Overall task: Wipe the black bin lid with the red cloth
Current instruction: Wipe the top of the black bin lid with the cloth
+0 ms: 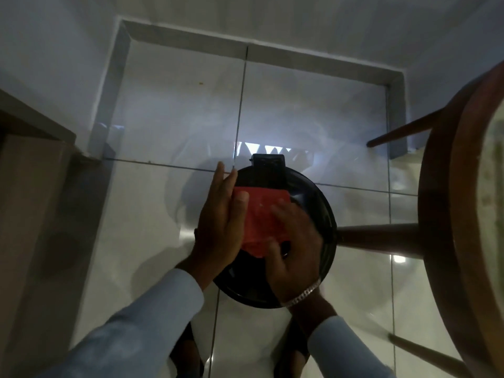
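Observation:
A round black bin lid with a hinge block at its far edge sits on the bin in the middle of the floor. A red cloth lies spread on top of the lid. My left hand rests flat along the lid's left side, fingers straight, its thumb touching the cloth's left edge. My right hand, with a silver chain at the wrist, presses down on the cloth's near right part, fingers spread over it. The hands hide the lid's near left part.
A round wooden table with dark legs stands close on the right; one leg reaches almost to the bin. A wooden door frame is on the left. Glossy white floor tiles lie all around. My feet are below the bin.

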The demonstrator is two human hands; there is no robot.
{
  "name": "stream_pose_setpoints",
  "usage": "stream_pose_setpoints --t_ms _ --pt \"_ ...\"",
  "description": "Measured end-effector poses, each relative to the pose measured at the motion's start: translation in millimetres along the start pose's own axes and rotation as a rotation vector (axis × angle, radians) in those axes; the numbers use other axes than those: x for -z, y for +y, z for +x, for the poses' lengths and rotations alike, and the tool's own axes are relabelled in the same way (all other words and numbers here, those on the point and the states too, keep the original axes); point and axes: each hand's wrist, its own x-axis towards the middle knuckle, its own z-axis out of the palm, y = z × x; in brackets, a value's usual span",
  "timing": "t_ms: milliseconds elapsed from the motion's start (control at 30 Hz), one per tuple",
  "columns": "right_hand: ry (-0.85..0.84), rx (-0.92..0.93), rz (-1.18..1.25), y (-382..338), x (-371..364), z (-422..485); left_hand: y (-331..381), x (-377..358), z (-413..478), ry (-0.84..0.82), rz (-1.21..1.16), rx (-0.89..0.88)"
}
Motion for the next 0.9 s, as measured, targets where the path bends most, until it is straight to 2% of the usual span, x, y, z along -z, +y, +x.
stream_pose_setpoints --t_ms 33,100,167,233,433,633,800,900 --pt "0.05 -0.019 -0.034 11.2 5.7 5.3 1.4 -9.8 -0.8 0.011 0.103 -0.084" --pt "0.027 -0.114 -0.141 27.3 11.3 19.1 -1.5 -27.7 0.0 -0.075 0.363 -0.225" --pt "-0.071 -0.174 -0.249 41.6 7.3 24.0 -12.5 -40.0 6.4 -0.204 0.722 -0.293" --pt "-0.098 -0.144 -0.344 53.2 2.3 22.5 -23.9 -41.1 11.9 -0.26 0.928 -0.317" --pt "-0.045 -0.144 -0.377 55.6 0.7 20.9 -56.7 -22.0 -19.5 -0.15 0.811 -0.381" --pt "-0.007 -0.165 -0.367 59.6 -3.5 23.6 -27.3 -38.5 7.0 -0.081 0.811 -0.207" --pt "-0.027 -0.181 -0.409 56.7 -5.2 26.4 -3.8 -64.2 50.3 -0.109 0.889 -0.063" --pt "0.018 -0.187 -0.407 56.5 -6.4 25.6 -4.9 -65.0 57.6 -0.149 0.93 -0.172"
